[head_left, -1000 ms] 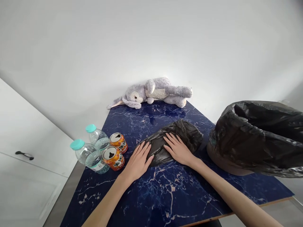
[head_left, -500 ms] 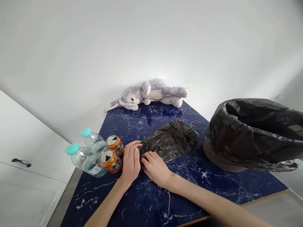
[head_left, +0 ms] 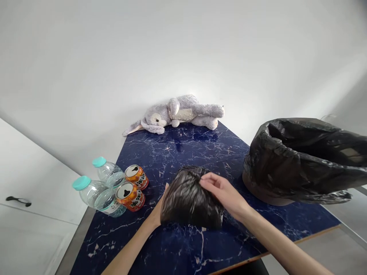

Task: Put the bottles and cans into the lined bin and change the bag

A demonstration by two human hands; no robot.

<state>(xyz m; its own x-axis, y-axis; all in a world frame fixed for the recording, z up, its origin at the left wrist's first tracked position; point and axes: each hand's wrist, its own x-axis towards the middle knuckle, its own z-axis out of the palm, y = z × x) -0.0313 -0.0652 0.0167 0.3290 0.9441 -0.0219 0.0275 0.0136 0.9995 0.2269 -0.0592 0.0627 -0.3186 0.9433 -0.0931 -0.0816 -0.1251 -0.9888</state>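
A crumpled black plastic bag (head_left: pixel 186 200) hangs bunched just above the blue marbled table (head_left: pixel 177 152), near its front middle. My right hand (head_left: pixel 225 193) pinches the bag's upper edge with closed fingers. My left hand (head_left: pixel 159 210) is mostly hidden behind the bag's left side; only the thumb and wrist show, gripping that side. Both hands hold the bag up so it drapes toward me.
A bin lined with a black bag (head_left: pixel 304 158) stands at the right. Two orange cans (head_left: pixel 130 194) and two clear bottles with teal caps (head_left: pixel 96 193) sit at the left edge. A grey plush rabbit (head_left: pixel 174 114) lies at the far end. A white cabinet (head_left: pixel 25 198) is at left.
The bag lay flat under my open palms; my hands then gathered its near edge and lifted it, so it now hangs bunched between them, closer to me.
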